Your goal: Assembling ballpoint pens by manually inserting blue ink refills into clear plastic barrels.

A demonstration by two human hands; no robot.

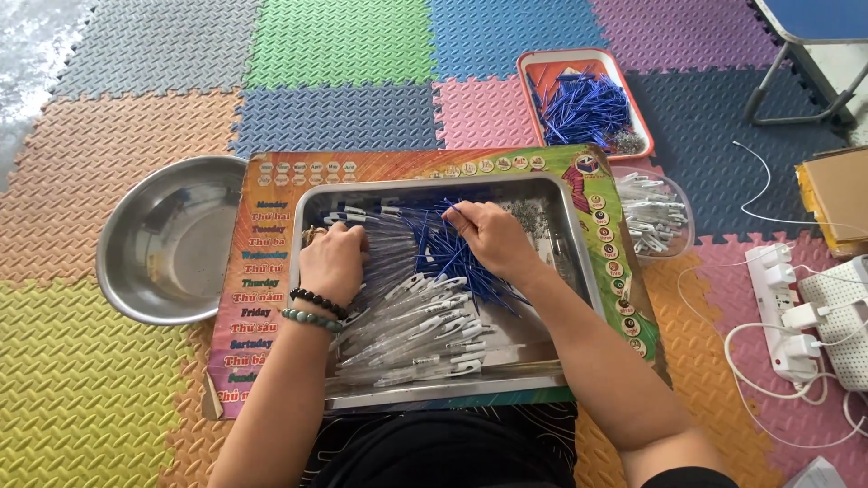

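Observation:
A steel tray [579, 262] rests on a colourful printed board [262, 271] in front of me. It holds several clear pen barrels with white clips [420, 330] and a pile of thin blue refills [452, 253]. My left hand [333, 262], with two bead bracelets at the wrist, lies knuckles up on the clear barrels at the tray's left, fingers curled on them. My right hand [493, 237] pinches a blue refill at the top of the blue pile.
An empty steel bowl [167, 239] sits to the left. Behind are a red tray [633, 99] of blue refills and a clear tub [655, 217] of white clips. A power strip [787, 307] with cables lies right, beside a cardboard box [836, 194].

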